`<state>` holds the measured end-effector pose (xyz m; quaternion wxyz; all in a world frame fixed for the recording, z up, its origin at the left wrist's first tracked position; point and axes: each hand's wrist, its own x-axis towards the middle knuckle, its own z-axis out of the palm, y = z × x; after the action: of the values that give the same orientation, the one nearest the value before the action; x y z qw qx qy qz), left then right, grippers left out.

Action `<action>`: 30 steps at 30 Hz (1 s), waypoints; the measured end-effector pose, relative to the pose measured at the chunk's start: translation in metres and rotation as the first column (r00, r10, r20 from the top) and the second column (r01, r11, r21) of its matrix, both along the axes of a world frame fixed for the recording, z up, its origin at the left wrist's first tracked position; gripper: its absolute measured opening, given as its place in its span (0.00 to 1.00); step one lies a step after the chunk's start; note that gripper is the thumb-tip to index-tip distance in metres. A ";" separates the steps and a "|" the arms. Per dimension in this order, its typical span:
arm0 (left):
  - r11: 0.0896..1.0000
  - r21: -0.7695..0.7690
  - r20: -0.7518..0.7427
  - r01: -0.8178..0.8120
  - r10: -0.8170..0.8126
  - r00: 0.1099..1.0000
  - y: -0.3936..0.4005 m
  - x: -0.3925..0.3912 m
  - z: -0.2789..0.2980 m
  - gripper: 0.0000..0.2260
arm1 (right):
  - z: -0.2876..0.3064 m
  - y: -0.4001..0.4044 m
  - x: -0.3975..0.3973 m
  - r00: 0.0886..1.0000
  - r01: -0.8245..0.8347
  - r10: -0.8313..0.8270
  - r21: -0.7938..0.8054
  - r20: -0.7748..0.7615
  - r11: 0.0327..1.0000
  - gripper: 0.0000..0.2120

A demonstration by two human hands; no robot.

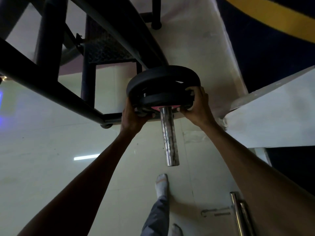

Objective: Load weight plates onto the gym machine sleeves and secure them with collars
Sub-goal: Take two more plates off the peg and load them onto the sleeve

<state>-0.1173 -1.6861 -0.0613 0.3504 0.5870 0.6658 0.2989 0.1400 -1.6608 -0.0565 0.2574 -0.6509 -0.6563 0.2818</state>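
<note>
A chrome sleeve (pixel 169 138) sticks out toward me from the dark machine frame (pixel 51 86). Two black weight plates sit on it. The larger plate (pixel 162 77) is at the back against the frame. The smaller plate (pixel 163 99), with a pink centre, is in front of it. My left hand (pixel 133 114) grips the smaller plate's left rim and my right hand (pixel 196 106) grips its right rim. No collar is visible on the sleeve.
Pale tiled floor lies below. My feet in white socks (pixel 162 183) stand under the sleeve. Two chrome bars (pixel 238 215) lie at the lower right. A white ledge (pixel 272 116) and a dark wall with a yellow stripe (pixel 272 16) are to the right.
</note>
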 end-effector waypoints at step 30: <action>0.999 -0.006 0.167 -0.053 0.054 0.985 -0.360 -0.014 0.099 0.20 | 0.096 -0.358 -0.008 0.972 -0.082 0.052 -0.123 -0.231 0.989 0.27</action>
<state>-0.1317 -2.0462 0.0374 0.3972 0.5415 0.6500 0.3557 0.1323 -2.0190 0.0398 0.2777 -0.6074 -0.6242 0.4054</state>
